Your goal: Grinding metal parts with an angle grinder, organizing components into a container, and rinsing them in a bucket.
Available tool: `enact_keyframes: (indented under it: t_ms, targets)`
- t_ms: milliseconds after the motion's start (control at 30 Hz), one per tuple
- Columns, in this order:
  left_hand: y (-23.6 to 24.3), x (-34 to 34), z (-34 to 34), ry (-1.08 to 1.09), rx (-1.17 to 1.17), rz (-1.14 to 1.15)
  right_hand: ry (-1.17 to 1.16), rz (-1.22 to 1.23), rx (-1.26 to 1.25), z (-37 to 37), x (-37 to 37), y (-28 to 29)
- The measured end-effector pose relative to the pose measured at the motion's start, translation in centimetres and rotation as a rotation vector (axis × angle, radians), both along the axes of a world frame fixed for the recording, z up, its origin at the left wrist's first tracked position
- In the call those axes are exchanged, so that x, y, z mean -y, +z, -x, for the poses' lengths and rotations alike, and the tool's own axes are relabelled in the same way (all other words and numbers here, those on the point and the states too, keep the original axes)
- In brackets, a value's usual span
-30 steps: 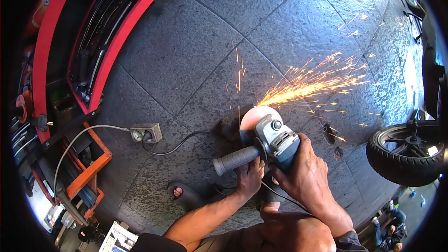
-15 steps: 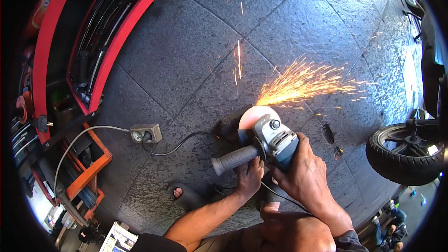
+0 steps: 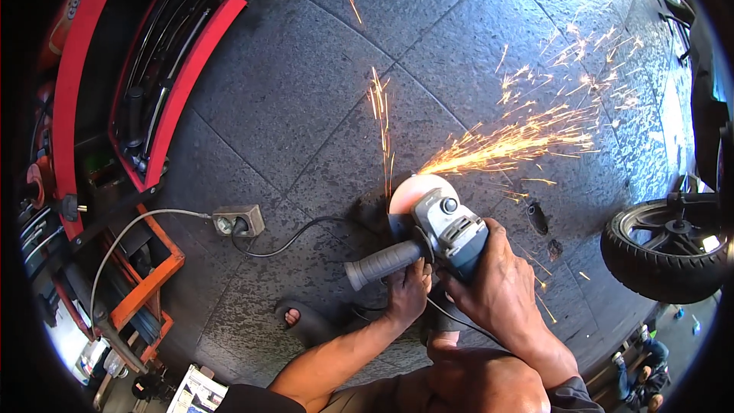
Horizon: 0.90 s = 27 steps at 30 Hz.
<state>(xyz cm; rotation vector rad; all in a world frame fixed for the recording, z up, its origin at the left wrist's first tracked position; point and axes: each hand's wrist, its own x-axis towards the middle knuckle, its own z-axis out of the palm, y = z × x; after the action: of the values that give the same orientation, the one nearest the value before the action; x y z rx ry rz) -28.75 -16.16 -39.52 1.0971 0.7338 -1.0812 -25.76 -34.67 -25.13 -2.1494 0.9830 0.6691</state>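
My right hand (image 3: 501,294) is closed round the rear body of an angle grinder (image 3: 451,229), grey metal and dark teal. Its disc (image 3: 419,190) throws orange sparks (image 3: 516,141) mainly to the right, with a thinner streak upward. The grey side handle (image 3: 381,266) sticks out to the left. Just under that handle, by the guard, my left hand (image 3: 407,298) has its fingers bent and closed; what they grip is hidden behind the grinder. Whatever the disc touches cannot be made out. My sandalled foot (image 3: 294,315) is on the dark tiled floor (image 3: 306,92) at lower left.
A red tool cabinet (image 3: 183,84) and an orange metal rack (image 3: 157,275) stand left. A corded socket box (image 3: 237,222) lies on the floor. A wheel (image 3: 664,256) of a vehicle is at right. Another person (image 3: 646,378) sits at lower right.
The grinder and disc have shifted very slightly left. The spark spray has scattered wider toward the upper right, and the upward streak has changed shape.
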Motion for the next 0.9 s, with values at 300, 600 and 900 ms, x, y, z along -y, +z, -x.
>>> enact_keyframes:
  t_ms: [300,600,900]
  targets:
    - [0.3,-0.3,-0.4,-0.063,-0.002,0.012,0.001,-0.024,0.008,-0.1,0.1,0.2]
    - [-0.5,-0.6,0.4,0.057,-0.045,0.033,0.009,-0.015,0.006,-0.1,0.1,0.2]
    - [-0.6,-1.1,0.3,-0.051,0.067,0.095,-0.018,-0.029,-0.034,0.0,0.1,0.1]
